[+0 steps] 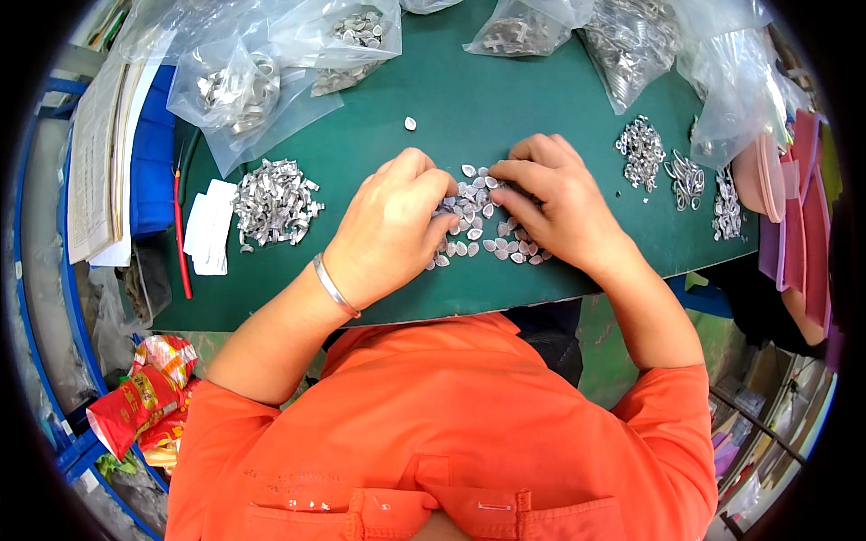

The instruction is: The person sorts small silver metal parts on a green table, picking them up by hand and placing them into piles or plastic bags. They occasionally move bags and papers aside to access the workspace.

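Note:
A loose pile of small drop-shaped metal pieces [474,206] lies on the green tabletop near its front edge. My left hand [383,230], a silver bangle on its wrist, is at the pile's left side with fingers curled in; its fingertips are partly hidden, so what they hold cannot be made out. From the right, my right hand [564,203] reaches over the pile, thumb and forefinger closed around one drop-shaped piece at its edge. One single drop-shaped piece [410,123] lies apart, farther back.
Left of my hands sits a heap of bent metal pieces [275,203], beside white paper slips [209,230] and a red pen-like tool [183,234]. Clear bags of metal parts [239,95] line the back. Small heaps of metal links [640,149] lie at right, near pink bins [762,176].

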Tool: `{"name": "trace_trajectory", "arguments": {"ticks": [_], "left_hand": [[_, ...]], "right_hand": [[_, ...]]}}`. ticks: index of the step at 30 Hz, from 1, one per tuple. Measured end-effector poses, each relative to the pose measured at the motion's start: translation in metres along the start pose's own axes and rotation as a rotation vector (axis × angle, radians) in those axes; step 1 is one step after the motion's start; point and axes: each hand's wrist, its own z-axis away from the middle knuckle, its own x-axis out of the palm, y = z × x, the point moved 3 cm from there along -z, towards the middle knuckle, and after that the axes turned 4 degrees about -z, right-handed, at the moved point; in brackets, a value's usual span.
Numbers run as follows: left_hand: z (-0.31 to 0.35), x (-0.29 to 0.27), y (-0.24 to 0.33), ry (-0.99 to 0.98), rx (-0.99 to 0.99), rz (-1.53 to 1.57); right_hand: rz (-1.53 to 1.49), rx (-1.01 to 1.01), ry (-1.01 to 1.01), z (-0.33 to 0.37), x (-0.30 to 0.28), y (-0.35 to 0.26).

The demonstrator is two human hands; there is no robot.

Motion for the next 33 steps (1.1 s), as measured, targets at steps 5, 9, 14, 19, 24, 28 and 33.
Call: {"name": "trace_trajectory", "arguments": {"ticks": [5,9,14,19,24,28,33], "left_hand": [[0.008,0.003,-0.004,0.061,-0.030,0.058],[0.008,0.005,-0.005,0.100,-0.010,0.023],[0.005,0.005,-0.007,0.102,-0.004,0.041],[0.008,0.007,-0.007,0.086,-0.036,0.048],[0.007,0.005,-0.006,0.065,-0.014,0.073],[0.001,-0.010,-0.007,0.007,-0.044,0.074],[-0.028,-0.009,-0.033,0.215,0.019,-0.283]], "right_hand": [[0.066,-0.061,0.084,0.002,0.007,-0.005],[0.084,-0.137,0.002,0.001,0.005,-0.019],[0.026,-0.127,0.074,0.009,0.006,-0.019],[0.002,0.056,0.287,0.025,-0.031,-0.002],[0.392,0.294,0.507,0.053,-0.083,0.062],[0.389,0.300,0.396,0.051,-0.080,0.057],[0.022,0.072,0.051,0.032,-0.025,0.003]]}}
